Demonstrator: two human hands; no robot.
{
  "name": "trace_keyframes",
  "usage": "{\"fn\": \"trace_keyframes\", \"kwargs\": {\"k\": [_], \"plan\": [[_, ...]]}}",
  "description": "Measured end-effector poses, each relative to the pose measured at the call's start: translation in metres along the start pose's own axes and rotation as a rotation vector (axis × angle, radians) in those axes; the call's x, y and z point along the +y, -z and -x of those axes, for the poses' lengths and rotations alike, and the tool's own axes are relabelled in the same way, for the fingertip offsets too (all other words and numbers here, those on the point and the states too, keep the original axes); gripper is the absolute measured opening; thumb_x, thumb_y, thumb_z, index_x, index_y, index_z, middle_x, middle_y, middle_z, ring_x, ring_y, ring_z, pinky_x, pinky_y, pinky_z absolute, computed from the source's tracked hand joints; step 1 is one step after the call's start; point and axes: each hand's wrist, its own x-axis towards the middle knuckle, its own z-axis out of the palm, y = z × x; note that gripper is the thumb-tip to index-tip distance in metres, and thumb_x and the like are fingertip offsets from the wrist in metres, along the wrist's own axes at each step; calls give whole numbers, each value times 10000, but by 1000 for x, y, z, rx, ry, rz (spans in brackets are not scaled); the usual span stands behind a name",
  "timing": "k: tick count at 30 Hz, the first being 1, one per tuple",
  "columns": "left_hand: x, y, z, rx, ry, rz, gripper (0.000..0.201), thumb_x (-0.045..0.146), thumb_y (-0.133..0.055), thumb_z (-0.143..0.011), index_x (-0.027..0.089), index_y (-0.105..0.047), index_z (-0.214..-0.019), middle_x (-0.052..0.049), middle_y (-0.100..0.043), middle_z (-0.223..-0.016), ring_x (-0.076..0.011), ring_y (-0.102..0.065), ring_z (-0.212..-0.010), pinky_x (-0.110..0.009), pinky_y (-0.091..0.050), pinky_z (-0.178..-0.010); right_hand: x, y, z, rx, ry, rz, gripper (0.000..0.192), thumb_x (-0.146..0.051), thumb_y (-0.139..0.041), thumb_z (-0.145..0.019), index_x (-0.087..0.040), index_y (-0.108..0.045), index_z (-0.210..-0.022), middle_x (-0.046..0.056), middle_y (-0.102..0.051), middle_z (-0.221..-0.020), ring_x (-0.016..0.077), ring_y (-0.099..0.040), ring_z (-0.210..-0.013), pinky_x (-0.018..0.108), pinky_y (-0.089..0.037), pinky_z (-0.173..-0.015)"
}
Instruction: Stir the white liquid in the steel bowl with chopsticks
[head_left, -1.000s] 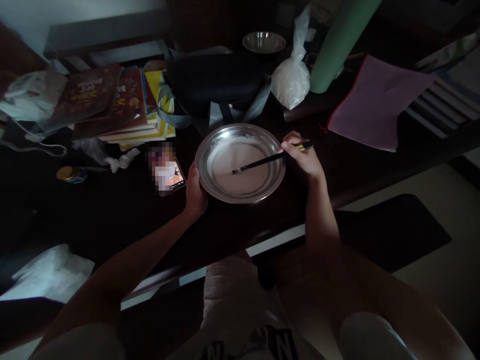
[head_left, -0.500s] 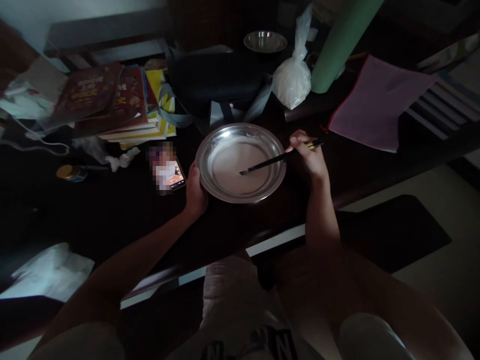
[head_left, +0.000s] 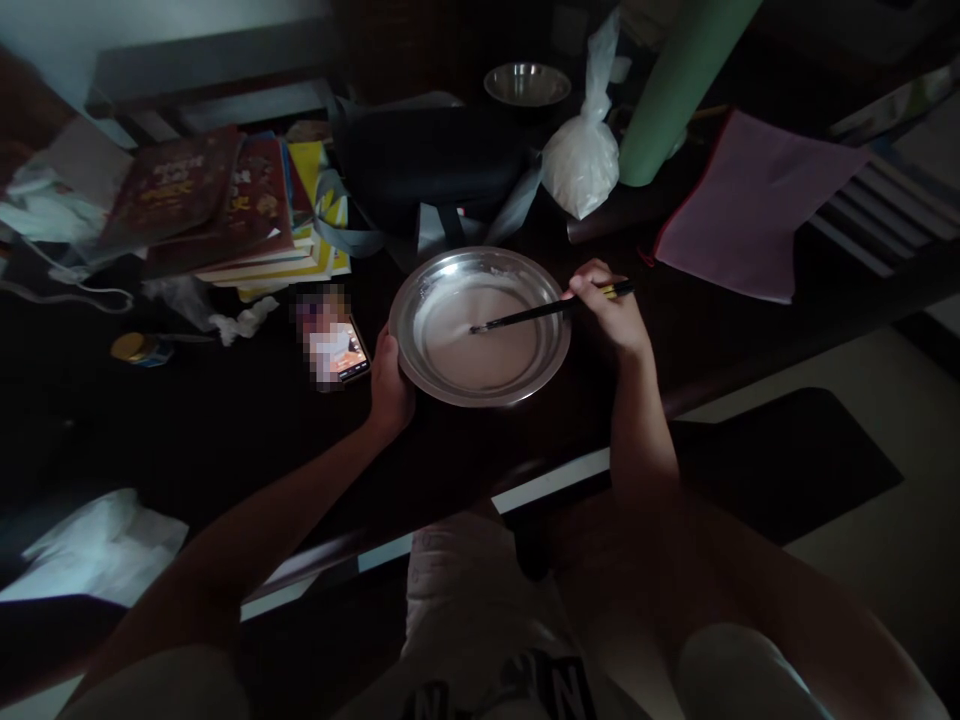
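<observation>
A shallow steel plate (head_left: 420, 300) sits on the dark table (head_left: 225, 420) and holds a thin pale liquid. My left hand (head_left: 390, 385) grips the plate's near-left rim. My right hand (head_left: 609, 312) is closed on dark chopsticks (head_left: 525, 317) at the plate's right edge. Their tips reach left into the liquid near the plate's middle.
A lit phone (head_left: 334, 345) lies just left of the plate. Stacked books (head_left: 225, 205), a dark bag (head_left: 427, 165), a white powder bag (head_left: 581, 160), a small steel bowl (head_left: 527, 84), a green roll (head_left: 675, 90) and a pink folder (head_left: 750, 205) crowd the far side.
The chopstick tips swung right across the liquid, then back left and slightly farther from me. My right hand followed them. My left hand and the plate stayed put.
</observation>
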Motion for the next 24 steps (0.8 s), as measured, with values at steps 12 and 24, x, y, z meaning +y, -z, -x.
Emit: {"fn": "trace_keyframes", "kwargs": {"k": [12, 24], "plan": [[3, -3, 1, -2, 29, 33, 738, 946, -875, -1039, 279, -951, -1345, -128, -952, -1493, -389, -817, -1594, -556, -620, -1477, 1, 1, -1, 36, -26, -7, 517, -774, -991, -1020, -335, -837, -793, 6, -651, -873, 308, -766, -1102, 626, -612, -1290], [1, 0, 0, -24, 9, -8, 695, 911, -796, -1122, 288, -939, -1395, -128, -937, -1560, -380, -791, -1663, -521, -596, -1497, 5, 1, 0, -32, 3, -2, 661, -968, -915, -971, -336, -846, -789, 31, -655, -899, 318, -751, -1099, 601, -632, -1205]]}}
